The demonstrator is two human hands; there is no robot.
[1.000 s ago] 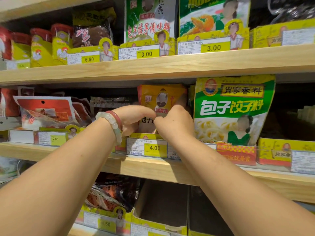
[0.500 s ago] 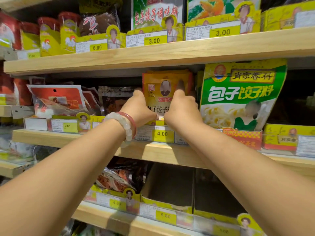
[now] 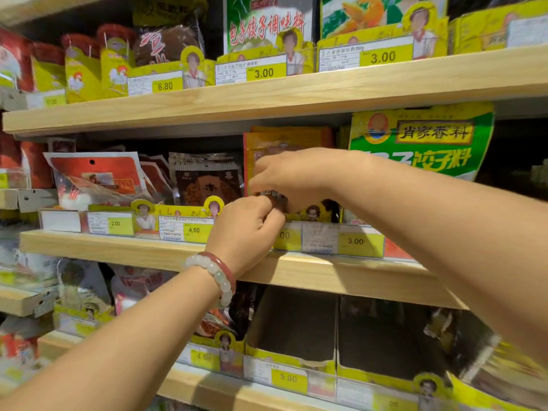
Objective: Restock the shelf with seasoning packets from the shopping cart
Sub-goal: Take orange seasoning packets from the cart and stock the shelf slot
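Orange-yellow seasoning packets (image 3: 292,137) stand upright in a tray on the middle shelf (image 3: 326,272). My right hand (image 3: 296,176) reaches across in front of them, fingers curled down to the left. Just below, my left hand (image 3: 247,229), with a bead bracelet on its wrist, is curled at the price rail. Between the two hands sits a small dark brown packet (image 3: 277,199) with a shiny edge, and both hands pinch it. Most of it is hidden by my fingers. The shopping cart is out of view.
A large green-and-yellow packet (image 3: 424,143) stands right of the orange ones. Dark brown packets (image 3: 207,185) and red-white packets (image 3: 95,179) fill the trays to the left. Price tags (image 3: 354,241) line the shelf edge. The upper shelf (image 3: 267,96) hangs close above. Cardboard trays (image 3: 293,330) sit below.
Both hands left the sides of the orange packets. The right hand swung left across their front, the left dropped to the price rail, and they now meet on a small dark packet.
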